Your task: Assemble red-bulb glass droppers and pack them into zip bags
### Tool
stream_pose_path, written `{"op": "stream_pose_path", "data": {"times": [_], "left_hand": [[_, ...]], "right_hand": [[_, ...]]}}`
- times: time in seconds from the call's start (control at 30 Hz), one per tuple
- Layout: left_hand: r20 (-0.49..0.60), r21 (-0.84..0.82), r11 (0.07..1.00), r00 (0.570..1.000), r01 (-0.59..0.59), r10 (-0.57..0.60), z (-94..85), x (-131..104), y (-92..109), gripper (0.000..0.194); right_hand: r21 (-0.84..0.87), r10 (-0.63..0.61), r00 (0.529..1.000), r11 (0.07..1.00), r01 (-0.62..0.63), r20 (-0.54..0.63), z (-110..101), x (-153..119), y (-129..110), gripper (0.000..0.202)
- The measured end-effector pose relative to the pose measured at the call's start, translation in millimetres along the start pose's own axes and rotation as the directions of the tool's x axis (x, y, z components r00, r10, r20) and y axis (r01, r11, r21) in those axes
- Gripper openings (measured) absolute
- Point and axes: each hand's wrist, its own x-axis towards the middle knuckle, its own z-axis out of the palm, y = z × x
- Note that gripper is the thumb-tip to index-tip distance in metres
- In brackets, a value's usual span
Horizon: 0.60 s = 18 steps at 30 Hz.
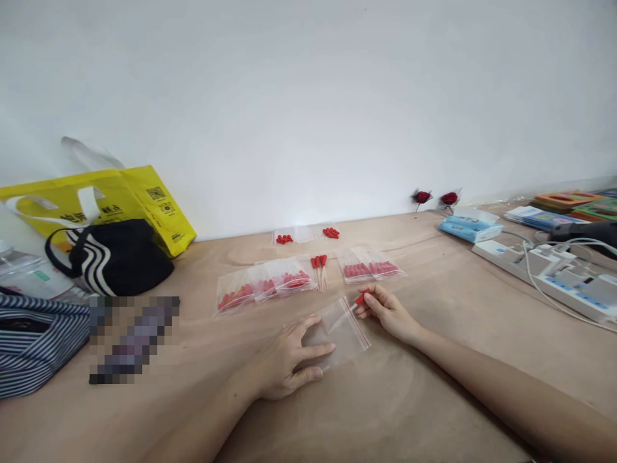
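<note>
My left hand (299, 357) lies with its fingers spread over a clear zip bag (332, 321) on the table, pressing it flat. The bag's red-striped mouth faces right. At that mouth, my right hand (383, 312) pinches a red-tipped stick (360, 299), its thin pale end pointing down-left at the opening. I cannot tell whether the tip is inside, or whether more than one stick is held. Just beyond the bag, several loose red-tipped sticks (319, 262) lie side by side. Filled zip bags (284, 276) of red pieces overlap on their left, and more filled bags (370, 267) lie on their right.
Small heaps of red pieces (331, 233) lie near the wall. Leftward are a yellow bag (168, 218), a black pouch (130, 257), a striped bag (43, 341) and a pixelated patch. A tissue pack (465, 228), power strip (544, 276) with cables and stacked cards stand right.
</note>
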Motion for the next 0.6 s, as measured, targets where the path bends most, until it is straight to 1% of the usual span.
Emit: {"op": "stream_pose_path", "data": {"times": [0.07, 0.13, 0.23, 0.27, 0.33, 0.47, 0.53, 0.6], "left_hand": [[-0.006, 0.006, 1.0, 1.0, -0.021, 0.022, 0.4, 1.8, -1.1, 0.039], [-0.014, 0.004, 0.999, 0.999, -0.038, 0.038, -0.2, 3.1, -1.0, 0.04], [0.003, 0.012, 1.0, 1.0, -0.029, 0.029, -2.8, 3.8, 0.8, 0.041], [0.016, 0.015, 1.0, 1.0, -0.024, 0.024, -3.6, 3.8, 1.3, 0.041], [0.03, 0.017, 1.0, 0.999, -0.016, 0.016, -4.6, 3.7, 1.7, 0.041], [0.036, 0.007, 1.0, 0.999, -0.014, 0.013, -3.9, 3.7, 0.4, 0.041], [0.044, 0.011, 1.0, 0.999, -0.012, 0.012, -3.5, 3.9, -0.1, 0.042], [0.054, 0.021, 1.0, 0.999, -0.009, 0.008, -3.8, 4.1, 0.2, 0.043]], "right_hand": [[-0.109, 0.016, 0.997, 0.994, -0.008, 0.072, -2.3, -0.4, -1.5, 0.038], [-0.194, 0.014, 0.989, 0.981, 0.015, 0.15, -4.8, -0.7, -3.3, 0.036], [-0.262, 0.0, 0.97, 0.963, 0.065, 0.242, -10.4, 0.5, -5.9, 0.033], [-0.276, -0.003, 0.969, 0.958, 0.073, 0.248, -13.3, 1.6, -6.8, 0.032], [-0.294, -0.002, 0.975, 0.953, 0.068, 0.22, -20.8, 4.1, -9.2, 0.031], [-0.294, 0.031, 0.983, 0.955, 0.024, 0.18, -36.1, 7.3, -15.8, 0.031], [-0.27, 0.035, 0.982, 0.963, 0.017, 0.187, -39.0, 6.4, -18.6, 0.031], [-0.238, 0.033, 0.977, 0.971, 0.019, 0.209, -37.5, 4.5, -19.9, 0.03]]}}
